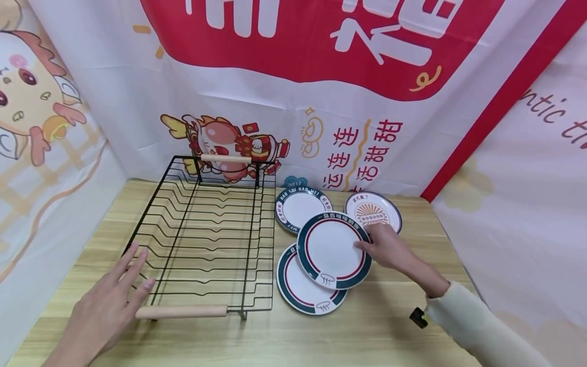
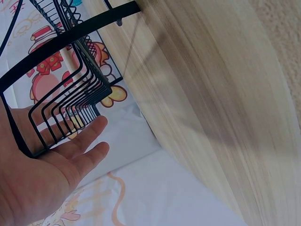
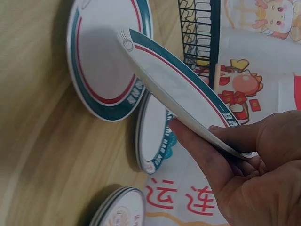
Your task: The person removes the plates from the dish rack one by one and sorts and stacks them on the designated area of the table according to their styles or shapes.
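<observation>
My right hand (image 1: 387, 245) pinches the rim of a white plate (image 1: 334, 250) with a dark green border and a red ring, thumb on top and fingers beneath. The right wrist view shows this held plate (image 3: 181, 89) tilted and raised above the table. A matching plate (image 1: 304, 288) lies partly under it in the head view. My left hand (image 1: 107, 300) rests with extended fingers at the near left corner of a black wire dish rack (image 1: 206, 232); its fingers (image 2: 84, 136) lie along the rack's side wires in the left wrist view.
Behind the held plate lie a green-rimmed plate (image 1: 300, 206) with lettering and a blue-rimmed plate (image 1: 373, 209) with an orange print; both look stacked in the right wrist view. The rack has wooden handles (image 1: 183, 311). A printed cloth (image 1: 275, 92) hangs behind the wooden table (image 1: 367, 326).
</observation>
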Available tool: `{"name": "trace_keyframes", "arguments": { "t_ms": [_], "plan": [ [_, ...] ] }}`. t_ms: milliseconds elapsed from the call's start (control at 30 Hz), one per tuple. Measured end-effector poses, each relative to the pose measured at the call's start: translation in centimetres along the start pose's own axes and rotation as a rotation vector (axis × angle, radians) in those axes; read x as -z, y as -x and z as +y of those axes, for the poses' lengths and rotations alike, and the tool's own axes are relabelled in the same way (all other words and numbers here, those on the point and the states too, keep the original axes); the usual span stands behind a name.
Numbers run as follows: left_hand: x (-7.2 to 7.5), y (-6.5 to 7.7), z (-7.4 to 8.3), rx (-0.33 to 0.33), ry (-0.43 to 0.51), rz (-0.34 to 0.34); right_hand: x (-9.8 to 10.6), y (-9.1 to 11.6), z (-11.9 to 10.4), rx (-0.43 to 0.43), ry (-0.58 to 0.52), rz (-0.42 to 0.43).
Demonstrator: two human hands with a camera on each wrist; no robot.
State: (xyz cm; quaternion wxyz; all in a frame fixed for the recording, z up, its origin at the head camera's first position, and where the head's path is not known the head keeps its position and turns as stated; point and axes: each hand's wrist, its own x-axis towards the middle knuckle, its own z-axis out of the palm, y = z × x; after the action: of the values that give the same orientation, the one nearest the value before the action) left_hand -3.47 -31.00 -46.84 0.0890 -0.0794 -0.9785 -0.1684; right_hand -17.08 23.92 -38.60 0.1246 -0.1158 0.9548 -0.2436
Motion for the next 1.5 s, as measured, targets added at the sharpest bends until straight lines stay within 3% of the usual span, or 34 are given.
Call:
{"name": "trace_keyframes", "arguments": {
  "t_ms": [667, 900, 1033, 1267, 1500],
  "plan": [
    [0.1, -0.2, -0.1, 0.004, 0.006, -0.007, -3.7, -1.3, 3.9, -0.149, -0.052, -0.087],
    [0.2, 0.0, 0.1, 0.005, 0.004, -0.012, -5.2, -1.0, 4.1, -0.207, -0.066, -0.104],
    [0.1, 0.0, 0.1, 0.003, 0.004, -0.01, -5.7, -0.9, 4.4, -0.222, -0.077, -0.103],
    [0.1, 0.0, 0.1, 0.001, -0.002, -0.013, -7.3, -1.1, 5.0, -0.21, 0.026, -0.1],
    [0.2, 0.0, 0.0, -0.002, 0.002, -0.015, -8.5, -1.1, 4.6, -0.207, 0.016, -0.081]
  ]
}}
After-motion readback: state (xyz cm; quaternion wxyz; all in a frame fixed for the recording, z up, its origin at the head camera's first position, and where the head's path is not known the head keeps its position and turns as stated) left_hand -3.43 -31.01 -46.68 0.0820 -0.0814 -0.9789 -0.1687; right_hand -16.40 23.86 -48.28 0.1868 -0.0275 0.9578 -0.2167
